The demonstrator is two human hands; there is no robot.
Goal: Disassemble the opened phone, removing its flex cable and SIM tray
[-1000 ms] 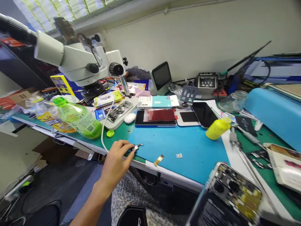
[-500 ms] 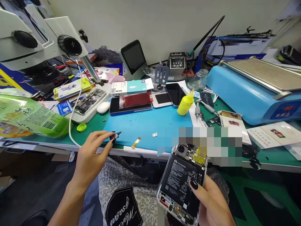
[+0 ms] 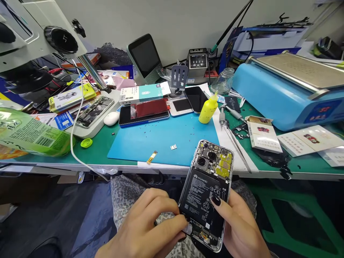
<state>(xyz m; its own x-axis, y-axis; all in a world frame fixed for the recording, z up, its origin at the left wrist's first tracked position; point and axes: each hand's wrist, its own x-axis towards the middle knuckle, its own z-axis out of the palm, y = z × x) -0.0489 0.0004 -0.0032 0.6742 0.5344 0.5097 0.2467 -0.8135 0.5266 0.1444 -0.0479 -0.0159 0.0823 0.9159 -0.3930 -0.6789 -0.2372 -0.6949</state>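
An opened Huawei phone [image 3: 205, 193] lies tilted in my right hand [image 3: 240, 224], its black battery, cameras and yellow-covered board showing. My right thumb rests on the battery's right side. At the phone's lower left edge is my left hand [image 3: 153, 224], its fingers bent and pressed together there; whatever they hold, if anything, is hidden. A gold flex cable [image 3: 152, 157] and a small silver tray [image 3: 173, 147] lie on the blue mat [image 3: 129, 143] beyond my hands.
Behind the mat are a yellow bottle [image 3: 208, 110], phones and a white box [image 3: 143, 93]. Tweezers [image 3: 239, 148] lie to the right near a blue machine [image 3: 285, 93]. A microscope [image 3: 51, 39] overhangs the left, above a green bottle [image 3: 34, 134]. A white cable hangs over the bench edge.
My left hand has come from the mat's left side, where it pinched a small dark part, to the phone's lower edge. The pixelated patch over the phone's top is gone, and the view has shifted.
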